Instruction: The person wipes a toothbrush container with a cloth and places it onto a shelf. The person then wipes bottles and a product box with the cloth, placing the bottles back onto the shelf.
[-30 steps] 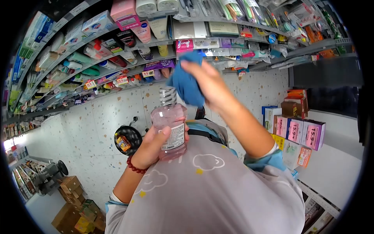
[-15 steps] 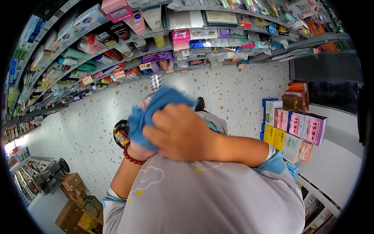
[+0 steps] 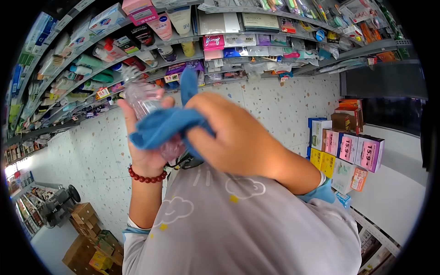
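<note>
Head view, only 1: bottle (image 3: 142, 96) is the landmark. It's clear pinkish, held in the air in front of the shirt (image 3: 256, 220), tilted, top leaning up and left toward the shelves (image 3: 389, 44), base end toward the shirt. Blurred, label unreadable.

Left hand (image 3: 143, 153) is under the bottle, palm side to it, digits showing on either side, so it's cradled and gripped round the body. Fingertip pressure: can't tell. Red bead bracelet (image 3: 146, 176) sits below the bottle, on that wrist.

Right hand (image 3: 224, 133) is just right of the bottle, fingers curled in and pinching a bunched blue cloth (image 3: 169, 123). 1 corner sticks up past the knuckles; the main fold lies across the bottle's lower half and hides part of it. Fingertips are hidden, so can't tell exactly where they press.

Step in hand, my read: wiping the bottle's side, cloth hand working, left hand acting as the holder. Next stroke would call for a firm left hold, cloth flat on the plastic, and a turn of the bottle to reach the covered side. Risk: smooth body could slip if the left grip loosens.

Around it: price-tagged boxes (image 3: 346, 149) well right of the bottle, cardboard boxes (image 3: 83, 213) below and left.
</note>
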The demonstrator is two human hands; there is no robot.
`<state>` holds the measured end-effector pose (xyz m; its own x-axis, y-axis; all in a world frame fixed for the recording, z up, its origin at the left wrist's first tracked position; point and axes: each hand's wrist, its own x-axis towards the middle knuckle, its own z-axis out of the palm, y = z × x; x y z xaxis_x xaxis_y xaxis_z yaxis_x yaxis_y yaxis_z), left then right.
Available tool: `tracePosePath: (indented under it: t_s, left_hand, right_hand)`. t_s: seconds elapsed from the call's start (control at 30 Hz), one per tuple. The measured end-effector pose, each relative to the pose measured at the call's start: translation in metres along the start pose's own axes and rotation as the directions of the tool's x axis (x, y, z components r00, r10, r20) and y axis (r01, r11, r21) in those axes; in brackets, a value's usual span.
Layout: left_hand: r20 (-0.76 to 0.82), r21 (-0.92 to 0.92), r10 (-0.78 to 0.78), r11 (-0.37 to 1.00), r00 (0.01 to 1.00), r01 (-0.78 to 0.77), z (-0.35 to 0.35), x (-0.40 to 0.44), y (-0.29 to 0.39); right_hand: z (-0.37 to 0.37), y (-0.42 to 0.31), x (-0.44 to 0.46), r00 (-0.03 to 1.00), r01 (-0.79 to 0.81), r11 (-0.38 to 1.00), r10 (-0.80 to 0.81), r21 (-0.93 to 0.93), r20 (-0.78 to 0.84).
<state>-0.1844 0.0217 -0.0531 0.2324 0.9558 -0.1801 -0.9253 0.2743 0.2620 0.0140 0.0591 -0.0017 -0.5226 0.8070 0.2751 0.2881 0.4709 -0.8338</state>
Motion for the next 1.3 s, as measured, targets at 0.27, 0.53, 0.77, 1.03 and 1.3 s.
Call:
tracePosePath:
  t_s: [0.27,0.53,0.77,1.03,1.3]
  left_hand:
    - [-0.224,-0.078,0.166,0.979,0.96,-0.187,0.038,0.018,0.005]
    - [-0.118,0.234,0.277,0.941,0.954,-0.245,0.031,0.016,0.003]
    - [-0.184,0.093,0.325,0.945,0.928,-0.313,0.046,0.014,0.013]
    - [-0.088,0.555,0.547,0.721,0.832,-0.415,0.043,0.001,0.004]
    - [-0.215,0.546,0.475,0.783,0.854,-0.298,-0.004,-0.016,0.016]
  right_hand:
    - [0.038,-0.013,0.011,0.891,0.244,0.956,-0.287,-0.163,-0.351]
    - [0.047,0.005,0.016,0.84,0.399,0.884,-0.459,-0.245,-0.289]
    - [0.058,0.003,-0.011,0.908,0.363,0.926,-0.376,-0.103,-0.186]
    - [0.012,-0.022,0.038,0.899,0.269,0.935,-0.33,-0.232,-0.289]
    - [0.065,0.002,0.017,0.927,0.374,0.891,-0.357,-0.258,0.112]
